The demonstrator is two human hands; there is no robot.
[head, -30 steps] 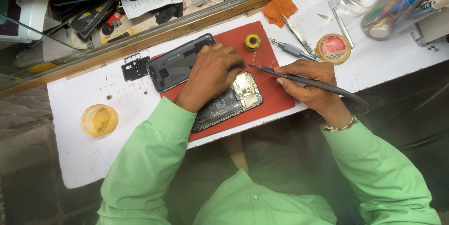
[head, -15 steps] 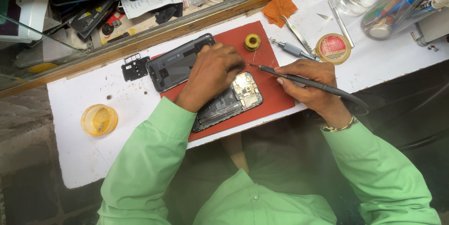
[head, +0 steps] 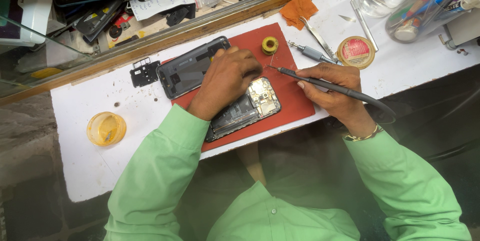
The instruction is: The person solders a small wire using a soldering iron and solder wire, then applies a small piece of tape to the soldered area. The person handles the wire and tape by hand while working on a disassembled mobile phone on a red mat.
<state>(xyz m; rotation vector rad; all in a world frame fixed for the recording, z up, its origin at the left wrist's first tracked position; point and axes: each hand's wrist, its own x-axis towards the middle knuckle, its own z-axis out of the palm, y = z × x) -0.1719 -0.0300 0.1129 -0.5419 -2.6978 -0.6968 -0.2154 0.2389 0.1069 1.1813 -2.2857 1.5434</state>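
An opened phone (head: 245, 108) with its circuit board showing lies on a red mat (head: 295, 101). Its dark back cover (head: 187, 68) lies beside it at the mat's left end. My left hand (head: 227, 78) rests across both, fingers curled near a thin solder wire. My right hand (head: 332, 93) grips a black soldering iron (head: 325, 85); its tip points left, just above the phone's top edge. A small yellow solder spool (head: 270, 45) sits on the mat's far side.
A yellow plastic lid (head: 106, 128) sits at the left of the white bench (head: 85, 171). A round flux tin (head: 356, 52), tweezers (head: 316, 36), a grey screwdriver (head: 312, 52), an orange cloth (head: 299, 9) and a clear tool jar (head: 420, 11) lie at the right. A small black bracket (head: 145, 72) lies near the cover.
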